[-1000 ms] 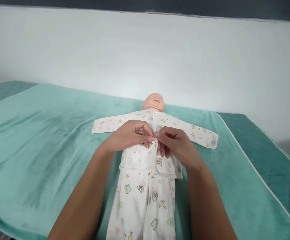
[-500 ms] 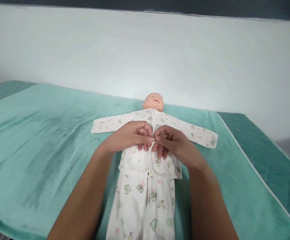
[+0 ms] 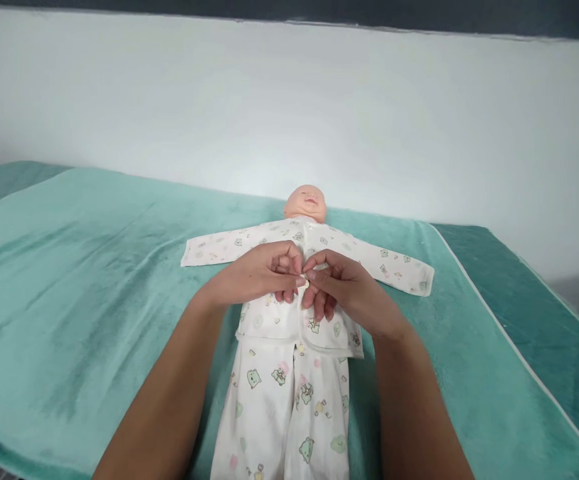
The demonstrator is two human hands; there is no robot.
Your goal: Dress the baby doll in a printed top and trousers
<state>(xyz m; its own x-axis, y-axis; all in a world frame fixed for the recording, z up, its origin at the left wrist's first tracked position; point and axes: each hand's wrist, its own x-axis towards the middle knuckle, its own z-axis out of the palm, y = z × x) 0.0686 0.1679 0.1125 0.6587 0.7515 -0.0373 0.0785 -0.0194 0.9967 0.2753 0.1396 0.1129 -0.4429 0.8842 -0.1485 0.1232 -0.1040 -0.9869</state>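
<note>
While one doll (image 3: 305, 202) lies flat, two hands (image 3: 256, 273) (image 3: 352, 287), fingers (image 3: 289, 281) nearly closed, pinch one shirt (image 3: 272, 321).

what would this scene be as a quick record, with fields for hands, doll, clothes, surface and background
left hand: pinching the shirt at its front edge
right hand: pinching there too, close beside the left
doll: face up
clothes: white patterned shirt, its hem over matching trousers
surface: green blanket
background: pale wall

Left hand (image 3: 264, 270) and right hand (image 3: 342, 283) pinch 1 white printed shirt (image 3: 272, 321) (sleeves (image 3: 214, 247) outspread) on 1 supine doll (image 3: 305, 203).
</note>
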